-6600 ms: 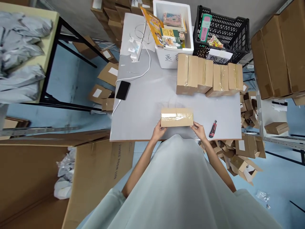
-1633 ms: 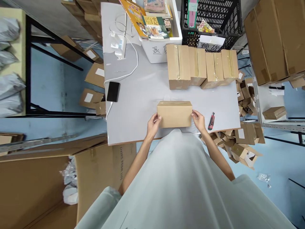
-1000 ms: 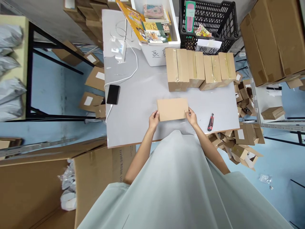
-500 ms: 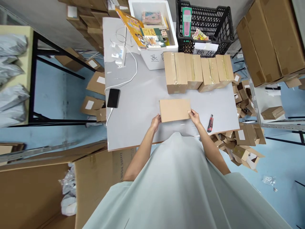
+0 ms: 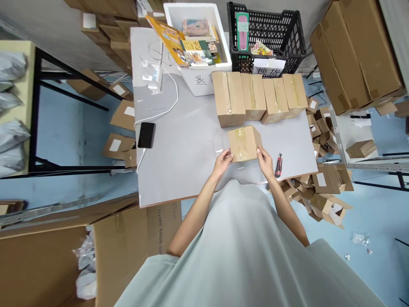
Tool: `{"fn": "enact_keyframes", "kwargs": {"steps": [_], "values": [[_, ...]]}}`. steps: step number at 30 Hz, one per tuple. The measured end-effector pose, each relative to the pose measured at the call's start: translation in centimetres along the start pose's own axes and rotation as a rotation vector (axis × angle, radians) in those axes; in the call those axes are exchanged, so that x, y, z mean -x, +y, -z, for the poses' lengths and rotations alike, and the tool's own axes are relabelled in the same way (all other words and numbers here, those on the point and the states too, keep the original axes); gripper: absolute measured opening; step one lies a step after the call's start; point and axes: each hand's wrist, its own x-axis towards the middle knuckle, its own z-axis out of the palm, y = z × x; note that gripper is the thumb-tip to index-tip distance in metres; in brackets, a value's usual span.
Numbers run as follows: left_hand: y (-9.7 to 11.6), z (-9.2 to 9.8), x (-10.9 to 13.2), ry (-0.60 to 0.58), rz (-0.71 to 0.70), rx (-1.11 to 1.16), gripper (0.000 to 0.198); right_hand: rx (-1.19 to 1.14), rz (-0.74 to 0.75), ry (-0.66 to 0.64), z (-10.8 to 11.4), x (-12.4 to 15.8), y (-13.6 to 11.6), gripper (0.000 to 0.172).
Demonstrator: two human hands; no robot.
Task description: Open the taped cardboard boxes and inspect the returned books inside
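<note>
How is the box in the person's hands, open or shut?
Shut, it seems: tape runs down the side of the box facing us, and no gap shows.

The carton (image 5: 247, 145) was plain tan, crossed by glossy yellowish tape (image 5: 240, 141). Four boxes (image 5: 255, 97) beyond it showed a similar tan with yellowish strips, against a pale grey worktop (image 5: 185, 149) edged in brown. The white bin (image 5: 206, 88) bore black characters; in it showed an orange book (image 5: 168, 40) and a green, yellow and white one (image 5: 197, 53). The crate (image 5: 268, 23) was black lattice, the cutter (image 5: 278, 165) red and black, the phone (image 5: 146, 135) black, the floor (image 5: 377, 200) light blue.
</note>
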Motion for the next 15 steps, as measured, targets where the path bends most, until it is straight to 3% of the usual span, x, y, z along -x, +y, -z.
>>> {"fn": "enact_keyframes", "kwargs": {"steps": [7,12,15], "values": [[1.9,-0.1,0.6,0.009,-0.169,-0.162,0.068,-0.028,-0.043,-0.032,-0.3,2.3,1.0,0.086],[3.4,2.1,-0.5,0.11,-0.338,-0.452,0.072,-0.102,-0.116,-0.227,-2.4,5.5,3.6,0.08],[3.2,3.8,-0.8,0.164,-0.337,-0.535,0.083,-0.099,-0.244,-0.184,-1.9,4.8,5.5,0.089]]}}
